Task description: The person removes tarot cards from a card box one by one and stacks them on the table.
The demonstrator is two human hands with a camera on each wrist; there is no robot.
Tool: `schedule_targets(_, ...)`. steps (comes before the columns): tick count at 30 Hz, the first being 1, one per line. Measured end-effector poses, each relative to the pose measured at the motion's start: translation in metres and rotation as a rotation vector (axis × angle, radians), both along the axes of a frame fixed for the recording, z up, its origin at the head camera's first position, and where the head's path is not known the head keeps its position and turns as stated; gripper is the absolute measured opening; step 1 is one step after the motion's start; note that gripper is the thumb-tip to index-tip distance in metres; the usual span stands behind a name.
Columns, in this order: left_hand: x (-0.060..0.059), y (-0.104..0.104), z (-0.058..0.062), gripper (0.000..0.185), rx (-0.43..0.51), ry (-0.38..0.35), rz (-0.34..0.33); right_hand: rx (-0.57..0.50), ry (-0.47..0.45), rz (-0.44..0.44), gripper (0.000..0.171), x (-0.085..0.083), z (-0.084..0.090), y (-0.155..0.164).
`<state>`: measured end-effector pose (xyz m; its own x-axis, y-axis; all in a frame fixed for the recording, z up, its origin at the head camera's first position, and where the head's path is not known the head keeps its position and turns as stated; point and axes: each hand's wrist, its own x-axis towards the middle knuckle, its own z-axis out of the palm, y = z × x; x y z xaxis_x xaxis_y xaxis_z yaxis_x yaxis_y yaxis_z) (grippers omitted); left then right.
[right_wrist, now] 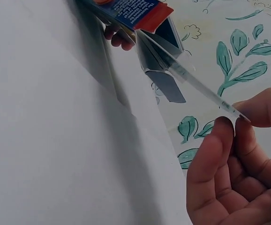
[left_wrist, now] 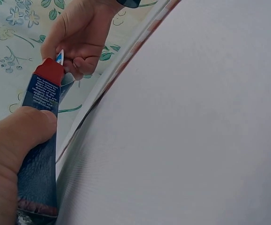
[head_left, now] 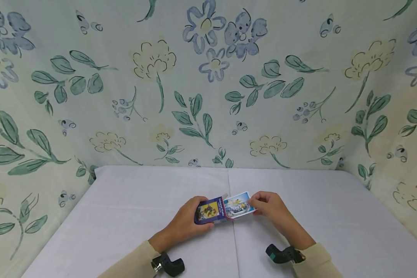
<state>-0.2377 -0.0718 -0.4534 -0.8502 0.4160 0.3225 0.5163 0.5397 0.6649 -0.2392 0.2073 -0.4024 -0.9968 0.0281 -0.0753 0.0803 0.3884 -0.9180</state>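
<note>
A dark blue card box [head_left: 210,211] with a yellow picture and a red end lies low over the white table [head_left: 125,216]. My left hand [head_left: 185,220] grips the box [left_wrist: 39,140] round its body, thumb on top. A stack of picture cards [head_left: 239,205] sticks halfway out of the box's open right end. My right hand [head_left: 269,206] pinches the outer end of the cards [right_wrist: 196,89] between thumb and fingers. In the right wrist view the box's open flaps [right_wrist: 161,61] show, with the cards sliding between them.
A floral cloth [head_left: 208,77] with blue and yellow flowers and green leaves hangs behind and at both sides of the table. A seam [head_left: 231,200] runs down the table's middle. Black wrist cameras [head_left: 170,265] sit on both sleeves.
</note>
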Motion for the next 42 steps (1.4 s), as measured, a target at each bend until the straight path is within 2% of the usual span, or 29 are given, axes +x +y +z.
schedule_targets(9,0.001,0.0,0.0,0.075,0.0,-0.022,-0.002,-0.057,-0.024,-0.01,0.019,-0.001,0.004,0.009)
schedule_targets(29,-0.001,0.0,-0.001,0.076,0.001,-0.018,0.003,-0.054,0.0,0.017,0.026,0.0,0.022,0.032)
schedule_targets(42,0.0,0.001,0.001,0.074,0.012,-0.034,0.0,-0.053,0.019,0.002,0.03,-0.002,0.026,0.044)
